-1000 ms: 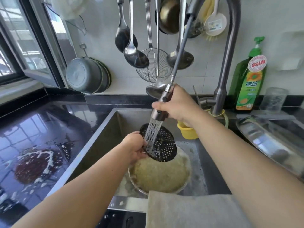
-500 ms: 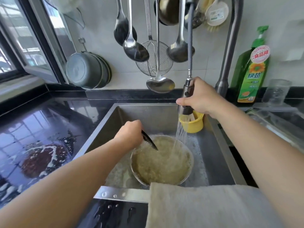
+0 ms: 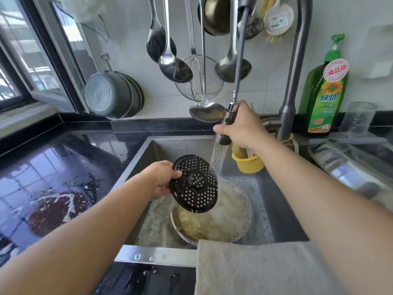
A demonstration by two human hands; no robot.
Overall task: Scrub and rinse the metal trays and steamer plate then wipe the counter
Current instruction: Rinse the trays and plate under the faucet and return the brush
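Hands are both busy over the sink [image 3: 136,167]. The left hand [image 3: 161,180] grips the steamer plate [image 3: 194,184] by its left edge, with the thumb on top of the rim and the other fingers curled behind it. The plate is black, round and full of small holes; it is tilted up so its face looks at the camera, and it hangs above a bowl [image 3: 212,211]. The right hand [image 3: 242,126] is closed around the sprayer [image 3: 226,128], which is pulled out on its hose [image 3: 240,54] from the faucet [image 3: 295,67]. Water [image 3: 218,158] runs down from the sprayer, just beside the plate's upper right edge, and falls to the bowl.

The bowl stands in the sink and is full of yellowish foamy water; foam lies also on the sink floor around it. A yellow cup [image 3: 248,162] is at the back wall of the sink, under the right wrist. A grey cloth [image 3: 255,267] hangs over the front rim of the sink.

The counter [image 3: 42,171] on the left is dark, shiny and wet, with a reddish stain and white foam. On the right, a metal tray [image 3: 348,169] lies on the counter. A green soap bottle [image 3: 325,94] and a clear glass [image 3: 359,117] stand by the wall. Ladles [image 3: 170,58] and a wire skimmer [image 3: 198,79] hang on the tiled wall, pots [image 3: 112,94] lean near the window [image 3: 25,60].
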